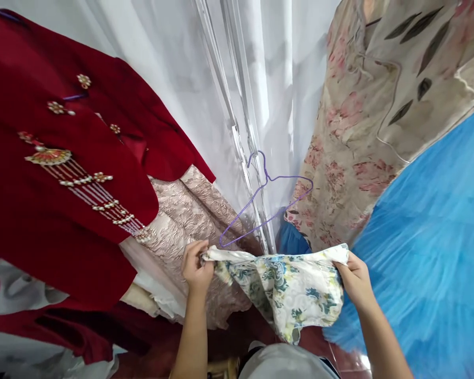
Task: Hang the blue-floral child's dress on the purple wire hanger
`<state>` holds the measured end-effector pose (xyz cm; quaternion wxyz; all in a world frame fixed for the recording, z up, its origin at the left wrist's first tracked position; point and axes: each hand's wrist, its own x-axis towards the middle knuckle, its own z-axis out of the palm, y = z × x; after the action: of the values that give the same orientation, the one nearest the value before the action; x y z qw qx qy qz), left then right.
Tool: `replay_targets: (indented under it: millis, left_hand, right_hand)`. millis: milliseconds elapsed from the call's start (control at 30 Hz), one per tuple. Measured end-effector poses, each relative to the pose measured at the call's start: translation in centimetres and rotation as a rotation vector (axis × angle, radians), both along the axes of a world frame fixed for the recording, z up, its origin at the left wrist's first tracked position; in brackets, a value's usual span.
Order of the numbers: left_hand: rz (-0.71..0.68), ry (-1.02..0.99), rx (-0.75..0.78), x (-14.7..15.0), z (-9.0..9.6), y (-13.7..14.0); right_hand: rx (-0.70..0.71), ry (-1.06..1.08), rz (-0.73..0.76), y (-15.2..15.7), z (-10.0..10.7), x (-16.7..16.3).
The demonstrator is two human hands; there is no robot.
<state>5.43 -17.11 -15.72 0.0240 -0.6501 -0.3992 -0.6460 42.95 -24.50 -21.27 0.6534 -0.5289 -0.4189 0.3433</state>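
Stretched between my two hands is a white garment [300, 295] with a blue, green and yellow floral print; its exact kind is unclear. My left hand [197, 267] pinches one end of its upper edge. The other end is gripped by my right hand [353, 276], fingers closed on the cloth. The top edge runs nearly straight across, and the rest hangs down in folds. Just beyond it, a bare purple wire hanger [266, 180] hangs with its hook up, touched by neither hand.
A dark red jacket [102, 231] with beaded ornaments hangs at left, above a pale pink brocade skirt [174, 205]. On the right hang a beige floral garment [339, 158] and a blue tulle skirt [426, 237]. White curtains [161, 68] and a metal upright [240, 105] stand behind.
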Motion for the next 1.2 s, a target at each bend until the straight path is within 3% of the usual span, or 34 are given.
replay_targets:
  millis: [67,233,400,500,567,700,767,833,933,1033,1100,1200]
  left_hand:
    - [-0.087,-0.123,-0.097,0.4,-0.2,1.2]
    - [-0.588,-0.379,-0.621,2.3,1.0,2.7]
    - [-0.738,-0.448,-0.884,2.3,3.0,3.5]
    - [-0.803,-0.39,-0.961,2.0,3.7,3.9]
    - [-0.717,-0.419,-0.986,2.2,3.8,4.3]
    - [-0.385,-0.531,-0.997,3.1,4.1,5.1]
    - [-0.393,-0.455,-0.979,3.2,4.6,5.4]
    - [-0.486,-0.322,-0.942,2.8,5.4,5.5]
    - [-0.512,-0.168,-0.83,1.6,6.8,5.4]
    - [-0.351,0.004,-0.624,0.7,8.5,4.9]
    - [-0.197,0.14,-0.469,0.5,9.5,4.6]
    - [0.021,0.322,-0.288,0.8,10.1,4.7]
  right_hand:
    - [-0.002,-0.011,0.005,0.2,0.0,-0.9]
    - [-0.025,-0.02,-0.012,1.2,-0.6,-2.2]
    - [-0.009,-0.054,-0.067,4.5,-1.3,-2.2]
    - [0.067,-0.048,-0.089,8.0,-0.3,-1.6]
    - [0.083,-0.008,-0.042,10.9,1.2,-1.0]
    - [0.071,-0.039,0.098,16.1,5.2,0.5]
    - [0.023,-0.152,0.153,17.8,6.9,1.2]
    - [0.004,-0.319,0.162,18.5,8.0,1.9]
    - [0.069,-0.579,0.144,17.4,8.7,3.3]
    - [0.04,-0.755,0.167,14.1,8.9,4.8]
    - [-0.044,-0.775,0.23,11.4,9.2,5.8]
    - [-0.132,-0.619,0.501,7.7,9.7,6.3]
